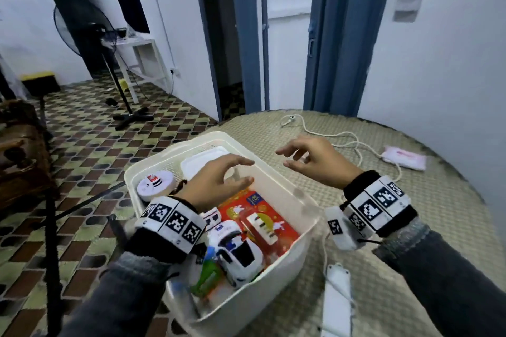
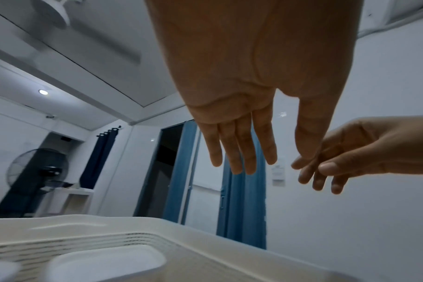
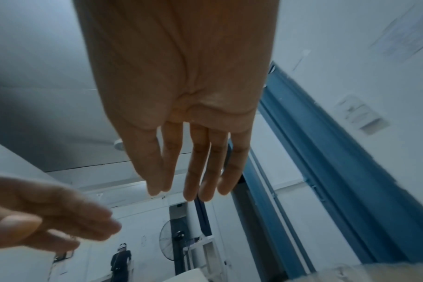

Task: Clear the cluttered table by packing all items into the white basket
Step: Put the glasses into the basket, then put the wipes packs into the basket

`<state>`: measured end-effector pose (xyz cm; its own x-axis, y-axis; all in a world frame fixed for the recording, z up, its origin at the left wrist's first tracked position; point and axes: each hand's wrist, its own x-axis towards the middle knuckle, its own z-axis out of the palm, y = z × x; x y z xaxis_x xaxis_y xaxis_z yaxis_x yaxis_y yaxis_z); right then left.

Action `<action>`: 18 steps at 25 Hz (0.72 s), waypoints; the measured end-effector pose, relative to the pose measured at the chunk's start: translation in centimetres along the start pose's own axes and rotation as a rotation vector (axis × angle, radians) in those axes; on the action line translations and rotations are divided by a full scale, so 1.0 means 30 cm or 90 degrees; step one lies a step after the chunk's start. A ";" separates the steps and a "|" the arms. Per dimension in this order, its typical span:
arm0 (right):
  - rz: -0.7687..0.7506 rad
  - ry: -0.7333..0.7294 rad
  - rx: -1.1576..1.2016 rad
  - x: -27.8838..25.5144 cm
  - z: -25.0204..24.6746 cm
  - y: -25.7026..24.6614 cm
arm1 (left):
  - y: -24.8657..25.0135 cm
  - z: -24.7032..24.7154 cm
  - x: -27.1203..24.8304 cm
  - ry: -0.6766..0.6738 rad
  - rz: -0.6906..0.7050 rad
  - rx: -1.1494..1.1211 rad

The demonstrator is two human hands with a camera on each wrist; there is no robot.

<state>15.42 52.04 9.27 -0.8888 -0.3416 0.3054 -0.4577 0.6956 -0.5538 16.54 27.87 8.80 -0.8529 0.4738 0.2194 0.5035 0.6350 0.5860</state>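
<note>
The white basket (image 1: 246,304) stands at the left edge of the round table (image 1: 383,227). Inside it lie a round white device (image 1: 156,183), a white lidded box (image 1: 202,164), a red box (image 1: 257,213), a white toy car (image 1: 238,249) and a green packet (image 1: 208,276). My left hand (image 1: 250,171) hovers over the basket, fingers spread, holding nothing. My right hand (image 1: 282,157) hangs open above the table just right of the basket, also empty. A pink pack (image 1: 405,157), a white cable (image 1: 345,135) and a white power strip (image 1: 336,301) lie on the table.
A wall runs close behind the table's right side. Left of the table the patterned floor drops away, with a standing fan (image 1: 82,27) and a white shelf (image 1: 142,60) farther back. Blue door frames (image 1: 320,35) stand beyond the table.
</note>
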 end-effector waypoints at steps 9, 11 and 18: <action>0.175 0.026 0.017 -0.702 -0.357 0.368 | 0.535 0.586 0.118 -0.075 0.114 -0.030; 0.228 0.031 0.018 -0.836 -0.417 0.446 | 0.628 0.704 0.139 -0.093 0.124 -0.035; 0.371 0.086 0.054 -1.130 -0.535 0.680 | 0.804 1.005 0.248 -0.218 0.129 -0.013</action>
<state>36.58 87.96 0.07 -0.9855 0.1678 0.0257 0.0987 0.6894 -0.7176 26.51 65.11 1.03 -0.6397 0.7661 0.0617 0.6509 0.4973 0.5736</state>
